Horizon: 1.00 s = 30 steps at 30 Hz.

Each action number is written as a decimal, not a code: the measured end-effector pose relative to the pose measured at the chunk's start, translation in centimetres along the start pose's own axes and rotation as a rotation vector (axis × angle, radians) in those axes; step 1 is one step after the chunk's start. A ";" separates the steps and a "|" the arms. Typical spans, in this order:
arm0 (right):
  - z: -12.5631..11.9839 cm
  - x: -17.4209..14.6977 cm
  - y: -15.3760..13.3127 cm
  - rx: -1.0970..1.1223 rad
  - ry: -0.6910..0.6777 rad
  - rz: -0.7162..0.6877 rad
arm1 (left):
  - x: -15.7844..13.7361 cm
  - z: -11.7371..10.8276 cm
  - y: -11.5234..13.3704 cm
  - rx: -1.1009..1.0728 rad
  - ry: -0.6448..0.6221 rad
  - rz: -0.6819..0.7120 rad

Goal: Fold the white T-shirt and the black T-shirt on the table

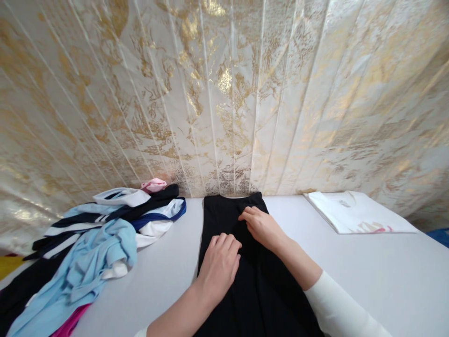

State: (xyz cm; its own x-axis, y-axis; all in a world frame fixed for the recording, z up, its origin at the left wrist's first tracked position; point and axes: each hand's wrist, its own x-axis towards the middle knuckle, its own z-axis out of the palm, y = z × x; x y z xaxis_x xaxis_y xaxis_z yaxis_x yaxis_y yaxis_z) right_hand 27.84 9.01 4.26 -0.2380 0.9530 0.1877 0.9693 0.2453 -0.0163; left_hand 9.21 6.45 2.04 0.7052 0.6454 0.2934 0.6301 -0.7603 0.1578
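A black garment lies lengthwise on the white table in front of me. Its narrow top edge is at the far side, and it widens toward me; whether it is trousers or a skirt, I cannot tell. My left hand rests on its middle with the fingers curled in against the cloth. Farther up and to the right, my right hand pinches the fabric near the top edge. The fingertips of both hands are partly hidden, and the lower end of the garment runs out of view.
At the left is a loose heap of clothes, with a light blue garment on it and a pink piece at the back. A folded white T-shirt lies at the back right. Behind the white table hangs a gold-patterned curtain.
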 end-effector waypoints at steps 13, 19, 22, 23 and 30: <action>0.4 0.2 2.5 -0.038 0.049 -0.020 | -0.1 0.3 -0.3 -0.042 0.009 0.001; 0.9 0.4 3.3 -0.013 0.023 0.042 | -0.1 0.2 -0.4 -0.054 0.024 0.006; 0.7 0.2 4.2 -0.049 0.042 0.107 | -0.2 0.2 -0.5 -0.066 0.031 0.014; 0.6 0.1 4.3 -0.054 0.041 0.094 | -0.2 0.2 -0.5 -0.068 0.036 0.017; 1.1 0.5 3.5 -0.043 0.010 -0.073 | -0.4 0.2 -0.6 -0.102 0.056 0.011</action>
State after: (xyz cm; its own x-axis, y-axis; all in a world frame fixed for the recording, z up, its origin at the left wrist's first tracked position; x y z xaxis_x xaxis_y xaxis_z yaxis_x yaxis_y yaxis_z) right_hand 31.02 10.56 3.21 -0.3081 0.9309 0.1964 0.9511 0.3062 0.0405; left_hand 8.56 6.67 1.63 0.6909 0.6340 0.3473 0.5839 -0.7727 0.2490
